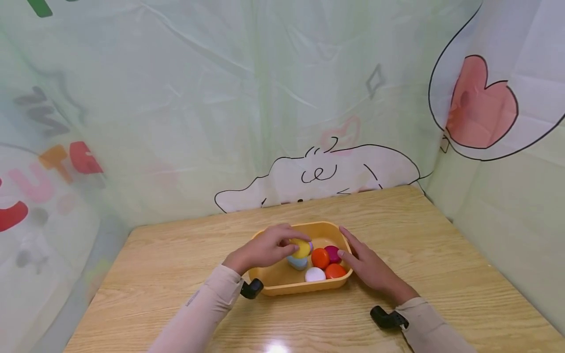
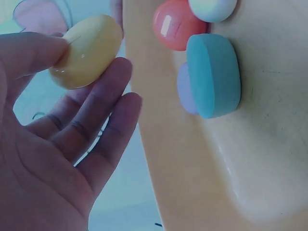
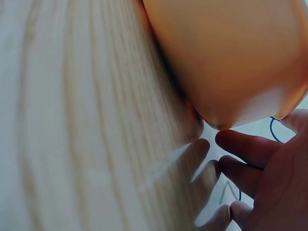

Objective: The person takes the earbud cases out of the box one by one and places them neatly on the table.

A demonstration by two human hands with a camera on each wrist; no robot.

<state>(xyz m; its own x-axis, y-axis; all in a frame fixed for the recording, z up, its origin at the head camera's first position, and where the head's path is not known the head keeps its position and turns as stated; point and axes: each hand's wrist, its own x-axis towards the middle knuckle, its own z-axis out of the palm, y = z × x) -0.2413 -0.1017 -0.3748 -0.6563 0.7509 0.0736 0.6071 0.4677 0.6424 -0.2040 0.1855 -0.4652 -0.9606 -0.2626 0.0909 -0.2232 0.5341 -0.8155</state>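
Tray (image 1: 304,288): on tabletop (image 1: 185,260), backdrop (image 1: 212,122) behind.
Held piece (image 1: 301,249): in left grip (image 1: 269,246), above tray.
Left piece (image 1: 297,264): inside tray, below held piece; hidden piece (image 2: 184,89) apparently against it, mostly out of sight.
Tray, right half: middle piece (image 1: 320,258); rear piece (image 1: 333,253) to its right; front piece (image 1: 315,274) before it; corner piece (image 1: 336,271), front right.
Right grip (image 1: 372,267): at tray's right end.
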